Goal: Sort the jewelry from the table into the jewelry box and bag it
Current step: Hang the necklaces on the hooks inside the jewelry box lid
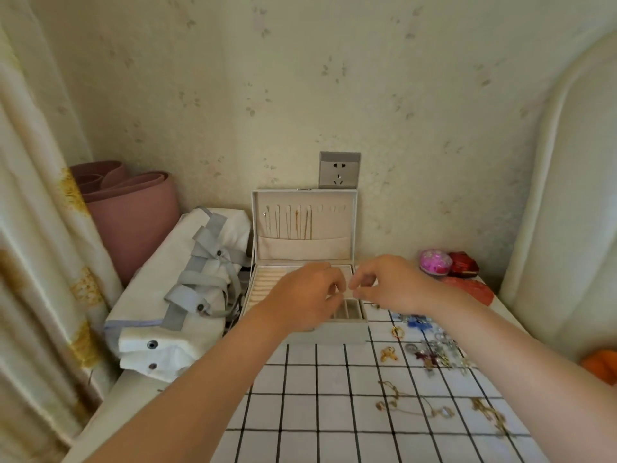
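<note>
Jewelry box (pixel 334 333), front nearest, lid upright behind; left hand (pixel 309 295) and right hand (pixel 389 285) above, grasp unclear.

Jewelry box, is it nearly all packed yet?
Not yet. A few chains already hang in the jewelry box lid. The left hand and right hand are close together over its trays; whatever they hold is too small to see. Many pieces still lie on the table, and the bag sits beside the box.

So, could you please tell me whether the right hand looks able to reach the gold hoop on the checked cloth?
Probably yes: the gold hoop lies uncovered on the cloth beside the jewelry box, a little nearer the person than the right hand, with nothing between them.
</note>
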`<state>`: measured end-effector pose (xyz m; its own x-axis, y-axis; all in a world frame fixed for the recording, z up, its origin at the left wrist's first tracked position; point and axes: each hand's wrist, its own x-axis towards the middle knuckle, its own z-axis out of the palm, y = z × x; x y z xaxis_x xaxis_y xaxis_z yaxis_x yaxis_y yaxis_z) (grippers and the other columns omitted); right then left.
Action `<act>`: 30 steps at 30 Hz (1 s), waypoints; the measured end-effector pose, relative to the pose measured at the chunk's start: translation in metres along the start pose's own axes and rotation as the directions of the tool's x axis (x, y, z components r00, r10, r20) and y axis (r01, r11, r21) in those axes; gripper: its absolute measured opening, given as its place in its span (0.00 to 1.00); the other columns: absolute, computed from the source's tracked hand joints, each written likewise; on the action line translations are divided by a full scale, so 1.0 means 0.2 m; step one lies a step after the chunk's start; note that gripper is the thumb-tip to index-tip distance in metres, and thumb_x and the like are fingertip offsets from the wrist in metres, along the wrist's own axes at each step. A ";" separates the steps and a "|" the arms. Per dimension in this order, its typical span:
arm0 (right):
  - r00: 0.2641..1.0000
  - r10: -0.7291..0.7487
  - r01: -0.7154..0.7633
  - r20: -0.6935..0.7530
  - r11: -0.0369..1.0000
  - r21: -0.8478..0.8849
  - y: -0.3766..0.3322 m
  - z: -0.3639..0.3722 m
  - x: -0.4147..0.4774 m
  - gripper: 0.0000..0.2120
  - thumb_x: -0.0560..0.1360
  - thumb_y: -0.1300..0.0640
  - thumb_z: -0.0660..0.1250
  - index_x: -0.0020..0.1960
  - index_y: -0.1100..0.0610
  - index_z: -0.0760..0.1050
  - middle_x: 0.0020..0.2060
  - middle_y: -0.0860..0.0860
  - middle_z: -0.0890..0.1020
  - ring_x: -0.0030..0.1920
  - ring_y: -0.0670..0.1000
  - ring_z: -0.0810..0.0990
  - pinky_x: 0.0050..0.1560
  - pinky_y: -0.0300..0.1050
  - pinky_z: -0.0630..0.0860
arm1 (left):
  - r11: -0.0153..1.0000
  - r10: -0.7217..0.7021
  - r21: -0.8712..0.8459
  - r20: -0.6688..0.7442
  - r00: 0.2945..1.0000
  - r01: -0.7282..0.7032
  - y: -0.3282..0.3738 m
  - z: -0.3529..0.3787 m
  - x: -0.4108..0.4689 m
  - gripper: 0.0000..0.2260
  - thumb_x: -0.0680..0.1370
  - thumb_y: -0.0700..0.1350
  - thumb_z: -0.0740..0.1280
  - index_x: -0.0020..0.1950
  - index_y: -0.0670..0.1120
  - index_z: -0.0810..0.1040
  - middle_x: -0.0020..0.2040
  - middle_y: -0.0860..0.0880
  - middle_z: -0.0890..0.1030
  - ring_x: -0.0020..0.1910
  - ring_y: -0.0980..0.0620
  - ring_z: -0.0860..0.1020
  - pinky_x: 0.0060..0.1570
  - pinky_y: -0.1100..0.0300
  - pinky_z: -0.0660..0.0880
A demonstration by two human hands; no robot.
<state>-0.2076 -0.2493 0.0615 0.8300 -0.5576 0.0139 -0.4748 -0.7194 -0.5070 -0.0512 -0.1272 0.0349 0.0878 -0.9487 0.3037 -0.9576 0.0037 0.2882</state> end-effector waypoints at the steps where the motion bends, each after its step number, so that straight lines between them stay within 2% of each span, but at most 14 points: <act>1: 1.000 0.005 -0.004 0.027 1.000 -0.020 0.01 0.01 -0.06 0.05 0.75 0.52 0.72 0.51 0.45 0.84 0.43 0.40 0.81 0.41 0.35 0.77 0.40 0.29 0.68 | 1.000 0.011 -0.011 0.023 1.000 -0.011 0.04 0.03 -0.04 0.07 0.78 0.49 0.63 0.54 0.53 0.78 0.45 0.55 0.77 0.47 0.55 0.74 0.48 0.52 0.76; 4: 0.994 0.047 -0.043 0.103 0.998 -0.037 0.07 0.06 -0.23 0.05 0.75 0.52 0.72 0.50 0.45 0.84 0.43 0.40 0.81 0.40 0.35 0.78 0.39 0.29 0.69 | 0.999 0.022 -0.049 0.114 0.993 -0.017 0.15 0.09 -0.15 0.06 0.78 0.48 0.63 0.52 0.54 0.79 0.45 0.56 0.78 0.45 0.56 0.75 0.47 0.53 0.77; 8: 0.961 0.132 -0.109 0.243 0.988 -0.106 0.13 0.12 -0.41 0.07 0.77 0.53 0.71 0.54 0.49 0.83 0.42 0.39 0.79 0.40 0.38 0.77 0.35 0.27 0.69 | 0.998 -0.002 -0.068 0.217 0.976 0.018 0.26 0.19 -0.25 0.07 0.79 0.48 0.64 0.53 0.53 0.80 0.49 0.56 0.80 0.48 0.55 0.76 0.51 0.55 0.77; 10: 0.948 0.161 -0.129 0.273 0.982 -0.135 0.16 0.15 -0.46 0.07 0.76 0.53 0.71 0.54 0.49 0.83 0.41 0.38 0.78 0.44 0.40 0.78 0.42 0.32 0.74 | 0.997 0.001 -0.073 0.246 0.969 0.018 0.30 0.25 -0.28 0.07 0.79 0.49 0.64 0.54 0.53 0.81 0.50 0.55 0.80 0.48 0.56 0.76 0.51 0.56 0.76; 12: 0.940 0.188 -0.145 0.284 0.976 -0.163 0.18 0.16 -0.49 0.07 0.76 0.53 0.71 0.53 0.48 0.84 0.41 0.38 0.78 0.48 0.44 0.80 0.51 0.40 0.78 | 0.997 0.002 -0.076 0.263 0.965 0.018 0.34 0.30 -0.30 0.08 0.79 0.50 0.64 0.55 0.53 0.81 0.50 0.55 0.79 0.48 0.57 0.74 0.49 0.59 0.74; 14: 0.930 0.202 -0.156 0.307 0.973 -0.169 0.20 0.19 -0.52 0.06 0.76 0.53 0.71 0.52 0.48 0.84 0.42 0.40 0.80 0.49 0.46 0.81 0.53 0.44 0.80 | 0.996 0.018 -0.084 0.270 0.963 0.005 0.36 0.33 -0.31 0.07 0.78 0.51 0.66 0.54 0.55 0.81 0.49 0.56 0.79 0.48 0.58 0.73 0.48 0.59 0.74; 18: 0.939 0.160 -0.117 0.305 0.981 -0.155 0.24 0.24 -0.56 0.05 0.75 0.52 0.72 0.50 0.49 0.84 0.46 0.42 0.84 0.49 0.45 0.81 0.51 0.42 0.79 | 0.995 0.060 -0.099 0.327 0.943 -0.029 0.38 0.37 -0.31 0.07 0.77 0.50 0.68 0.54 0.56 0.82 0.50 0.56 0.78 0.51 0.57 0.75 0.51 0.58 0.75; 22: 0.936 0.178 -0.124 0.303 0.974 -0.188 0.25 0.28 -0.55 0.03 0.73 0.51 0.74 0.45 0.49 0.84 0.43 0.43 0.84 0.47 0.45 0.82 0.47 0.42 0.78 | 0.994 0.047 -0.105 0.321 0.946 -0.014 0.37 0.40 -0.31 0.06 0.77 0.48 0.68 0.53 0.55 0.83 0.49 0.56 0.78 0.51 0.57 0.74 0.50 0.59 0.74; 27: 0.895 0.198 -0.091 0.400 0.958 -0.270 0.25 0.31 -0.52 0.06 0.77 0.57 0.67 0.48 0.50 0.84 0.47 0.46 0.85 0.48 0.51 0.82 0.53 0.50 0.80 | 0.996 0.051 -0.088 0.294 0.955 -0.026 0.35 0.43 -0.32 0.07 0.77 0.49 0.68 0.54 0.54 0.82 0.50 0.55 0.78 0.52 0.56 0.73 0.52 0.56 0.75; 30: 0.890 0.192 -0.109 0.413 0.970 -0.215 0.25 0.30 -0.50 0.08 0.79 0.56 0.65 0.48 0.56 0.83 0.40 0.50 0.81 0.40 0.51 0.78 0.43 0.46 0.76 | 0.984 0.047 -0.176 0.251 0.967 -0.002 0.36 0.45 -0.33 0.10 0.75 0.53 0.71 0.55 0.54 0.80 0.52 0.54 0.78 0.54 0.56 0.72 0.54 0.58 0.73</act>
<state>-0.2963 -0.2056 -0.0170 0.7689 -0.4631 -0.4409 -0.6142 -0.7265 -0.3080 -0.1497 -0.0934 -0.0453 -0.0290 -0.9965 0.0788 -0.8944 0.0611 0.4431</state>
